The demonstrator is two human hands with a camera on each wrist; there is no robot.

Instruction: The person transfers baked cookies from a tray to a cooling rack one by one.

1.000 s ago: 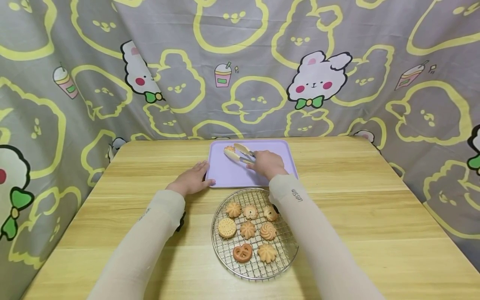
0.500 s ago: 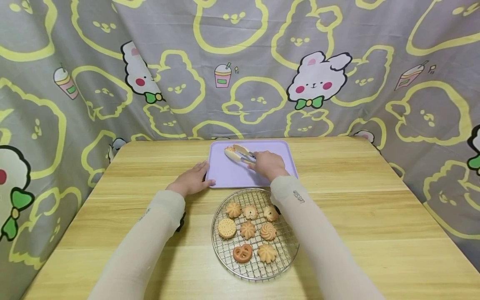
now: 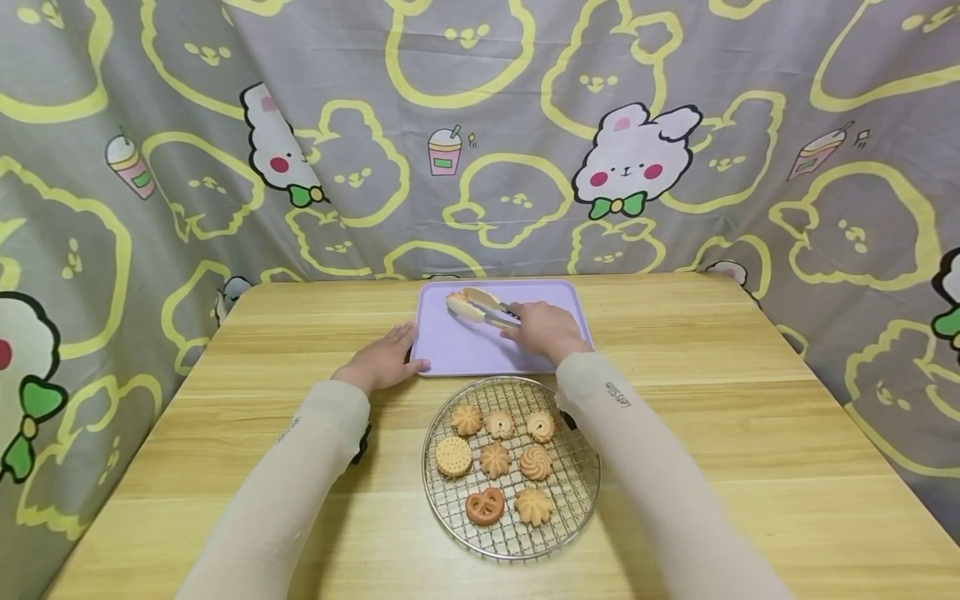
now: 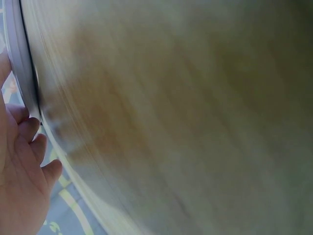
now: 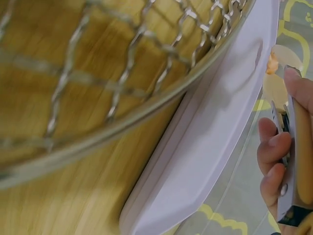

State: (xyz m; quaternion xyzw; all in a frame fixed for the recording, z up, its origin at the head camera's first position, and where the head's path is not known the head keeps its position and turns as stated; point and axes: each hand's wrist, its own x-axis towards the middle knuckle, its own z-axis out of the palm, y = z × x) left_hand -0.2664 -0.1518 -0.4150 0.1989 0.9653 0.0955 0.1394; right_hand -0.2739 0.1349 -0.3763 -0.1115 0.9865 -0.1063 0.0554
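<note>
A pair of tongs [image 3: 495, 318] with pale tips and metal arms is gripped in my right hand [image 3: 550, 327], above the lilac tray [image 3: 480, 354]. At the tips, near the tray's far left, is a small brown cookie [image 3: 457, 298], partly hidden by them. The right wrist view shows fingers curled round the tongs' handle [image 5: 293, 161], with the cookie [image 5: 272, 63] by the pale tips. My left hand [image 3: 382, 358] rests against the tray's left side, fingers extended and thumb at its near left corner. In the left wrist view, fingertips lie close to the tray's rim [image 4: 23, 54].
Nearer than the tray stands a round wire rack [image 3: 517, 543] holding several cookies, among them a pretzel-shaped cookie [image 3: 485, 506] and a round dotted cookie [image 3: 453, 457]. Both sit on a wooden table [image 3: 720, 400]. A patterned grey curtain [image 3: 517, 242] hangs behind and along the sides.
My right hand and forearm have shifted slightly right, drawing the tongs' handle that way; the tips stay by the cookie. The left hand keeps its place at the tray.
</note>
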